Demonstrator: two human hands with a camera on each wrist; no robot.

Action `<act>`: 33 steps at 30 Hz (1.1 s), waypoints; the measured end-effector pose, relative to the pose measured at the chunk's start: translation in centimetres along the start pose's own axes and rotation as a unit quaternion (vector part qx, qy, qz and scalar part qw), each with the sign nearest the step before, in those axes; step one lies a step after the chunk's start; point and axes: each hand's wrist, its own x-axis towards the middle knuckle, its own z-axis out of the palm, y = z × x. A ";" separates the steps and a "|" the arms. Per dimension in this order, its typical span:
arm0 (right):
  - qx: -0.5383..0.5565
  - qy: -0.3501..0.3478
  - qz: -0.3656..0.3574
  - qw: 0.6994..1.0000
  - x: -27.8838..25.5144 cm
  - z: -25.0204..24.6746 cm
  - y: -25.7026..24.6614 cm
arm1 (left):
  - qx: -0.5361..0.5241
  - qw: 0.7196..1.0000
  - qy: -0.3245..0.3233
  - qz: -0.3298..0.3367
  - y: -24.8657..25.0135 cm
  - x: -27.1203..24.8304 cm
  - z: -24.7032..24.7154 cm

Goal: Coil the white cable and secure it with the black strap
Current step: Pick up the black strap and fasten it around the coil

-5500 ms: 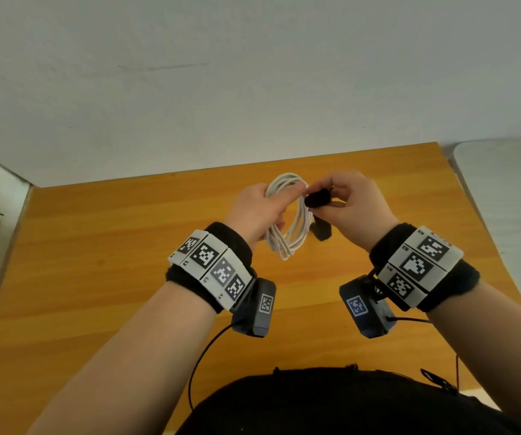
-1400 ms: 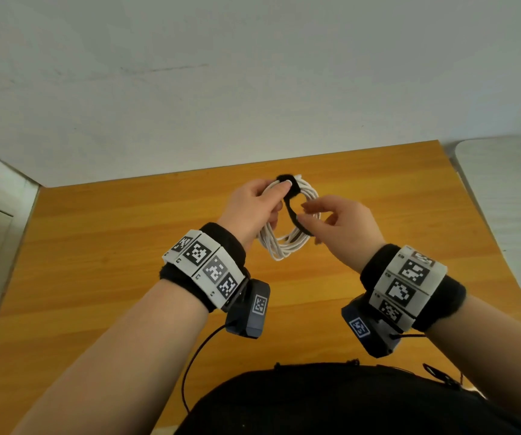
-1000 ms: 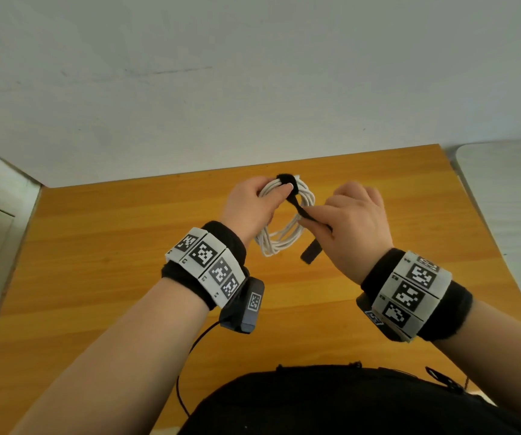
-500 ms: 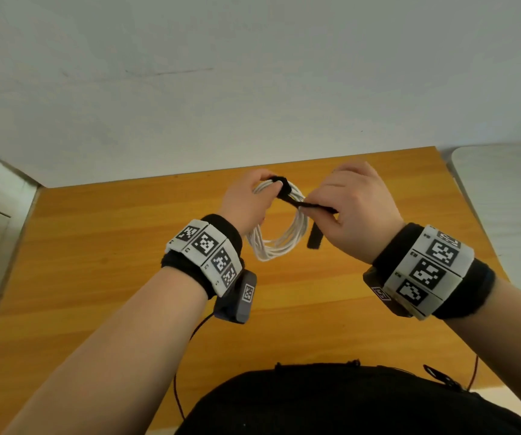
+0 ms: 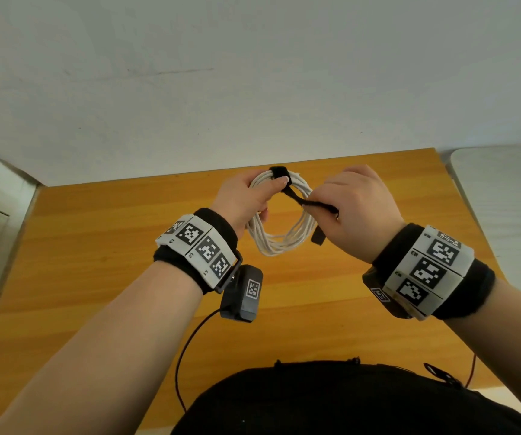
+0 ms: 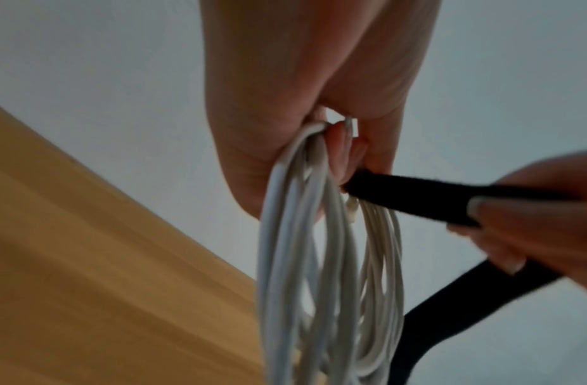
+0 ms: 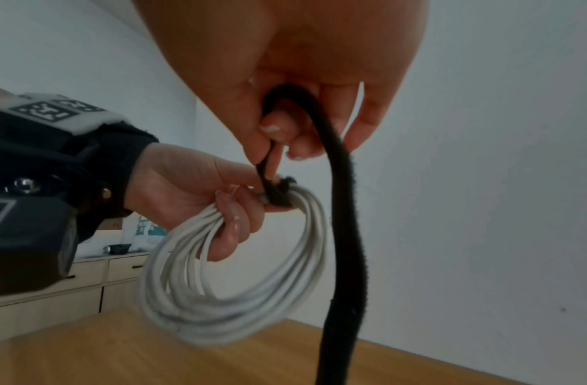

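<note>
White cable [image 5: 279,221], wound into a multi-loop coil, hangs above the wooden table [image 5: 96,262], clear of its surface and held at the top of the coil. The black strap [image 5: 303,199] is already looped once around the upper strands; its free tail is drawn taut toward the right, with the remainder hanging down.

Failure risks (judged from the present grip):
- Loss of tension on the tail would let the first wrap slacken, and the loops could fan apart.
- Several strands already sit unevenly in the left wrist view; a wrap laid over a stray strand would bind the coil lopsidedly.
- If the tail twists, its fastening face may not meet the wrapped section.

Hand pose:
- Left hand [image 5: 240,199]: raised, palm toward the coil, fingers curled through the loops and thumb pressing the strap's wrapped section against the strands.
- Right hand [image 5: 356,208]: level with the left and just beside it, back of hand upward, thumb and fingers [image 7: 279,130] pinching the strap tail.
</note>
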 end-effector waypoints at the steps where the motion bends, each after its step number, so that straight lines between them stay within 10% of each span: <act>1: 0.006 0.014 -0.002 1.000 0.1 -0.2 0.0 | 0.067 0.997 0.013 0.025 0.0 0.0 0.0; 8: 0.037 0.050 0.066 0.996 2.1 -1.6 1.8 | 0.335 0.932 -0.034 0.133 0.5 -0.7 0.7; 18: 0.089 -0.094 0.158 0.979 4.5 0.0 2.8 | 0.298 0.940 -0.100 0.132 2.0 -1.9 1.6; 27: 0.265 -0.260 0.271 0.888 4.0 0.1 3.6 | 0.272 0.949 -0.062 0.148 0.9 -2.1 2.1; 33: 0.231 -0.109 0.310 0.916 3.3 1.2 4.3 | 0.253 0.953 -0.049 0.158 0.6 -1.8 2.5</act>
